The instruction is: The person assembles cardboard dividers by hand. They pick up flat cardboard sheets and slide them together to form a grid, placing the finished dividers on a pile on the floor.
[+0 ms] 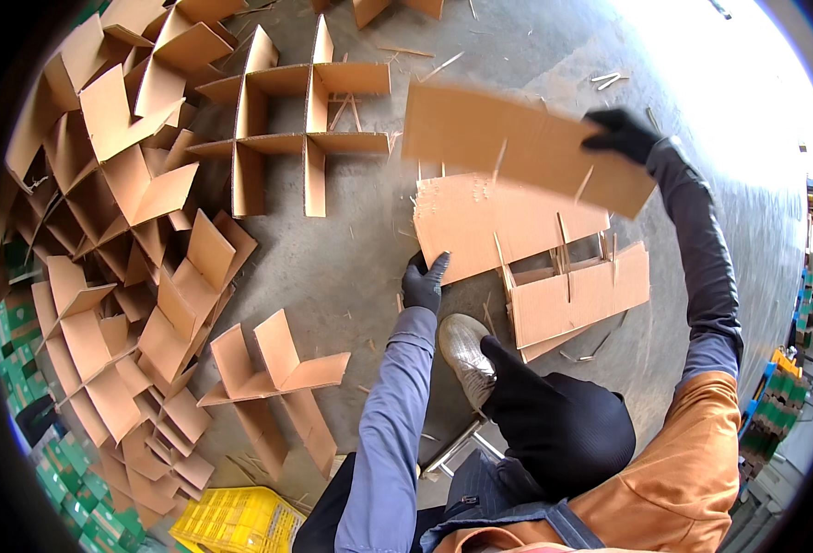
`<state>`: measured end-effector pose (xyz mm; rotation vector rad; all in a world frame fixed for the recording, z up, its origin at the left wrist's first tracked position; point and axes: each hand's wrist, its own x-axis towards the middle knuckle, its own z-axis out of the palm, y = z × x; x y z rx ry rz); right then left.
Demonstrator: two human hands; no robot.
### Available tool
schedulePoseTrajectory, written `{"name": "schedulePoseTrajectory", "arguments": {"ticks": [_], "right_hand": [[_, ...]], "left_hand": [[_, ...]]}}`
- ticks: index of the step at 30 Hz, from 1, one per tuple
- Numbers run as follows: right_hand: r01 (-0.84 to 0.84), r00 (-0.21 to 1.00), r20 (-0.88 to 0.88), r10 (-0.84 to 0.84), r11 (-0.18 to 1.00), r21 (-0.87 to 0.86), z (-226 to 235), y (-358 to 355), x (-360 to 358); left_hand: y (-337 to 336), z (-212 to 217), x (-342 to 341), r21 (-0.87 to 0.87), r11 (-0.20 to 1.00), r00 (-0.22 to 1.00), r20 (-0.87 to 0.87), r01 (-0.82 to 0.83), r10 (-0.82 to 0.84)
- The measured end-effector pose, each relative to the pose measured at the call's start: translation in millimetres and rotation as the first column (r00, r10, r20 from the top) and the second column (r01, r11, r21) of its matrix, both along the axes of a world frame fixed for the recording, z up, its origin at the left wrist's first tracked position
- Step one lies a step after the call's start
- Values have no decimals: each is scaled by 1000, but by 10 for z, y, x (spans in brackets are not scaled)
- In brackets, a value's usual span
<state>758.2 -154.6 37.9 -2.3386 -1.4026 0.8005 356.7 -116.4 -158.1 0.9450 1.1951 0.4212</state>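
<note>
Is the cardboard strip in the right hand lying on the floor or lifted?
Lifted: the right hand holds the slotted cardboard strip above the pile.

A grey concrete floor (351, 267) fills the view, scattered with thin cardboard slivers (609, 81). Along its left edge lies a deep heap of interlocked cardboard dividers (121, 212). Green boxes (65, 479) are stacked at the lower left corner, with a yellow plastic crate (236, 521) just beside them. Strong daylight whitens the floor's upper right corner. Stacked crates (775, 405) stand at the right edge.
</note>
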Motion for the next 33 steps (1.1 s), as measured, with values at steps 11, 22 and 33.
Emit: {"name": "schedulePoseTrajectory", "arguments": {"ticks": [11, 22, 33], "right_hand": [[-341, 929, -96, 358, 723, -601, -1255, 959, -1109], [-420, 907, -75, 415, 871, -255, 132, 618, -1788], [709, 236, -964, 125, 656, 259, 89, 282, -2322]], "left_hand": [[-840, -386, 63, -678, 676, 757, 270, -288, 594], [-82, 646, 262, -730, 677, 382, 601, -93, 701], [746, 1973, -974, 360, 930, 816, 515, 70, -261]]}}
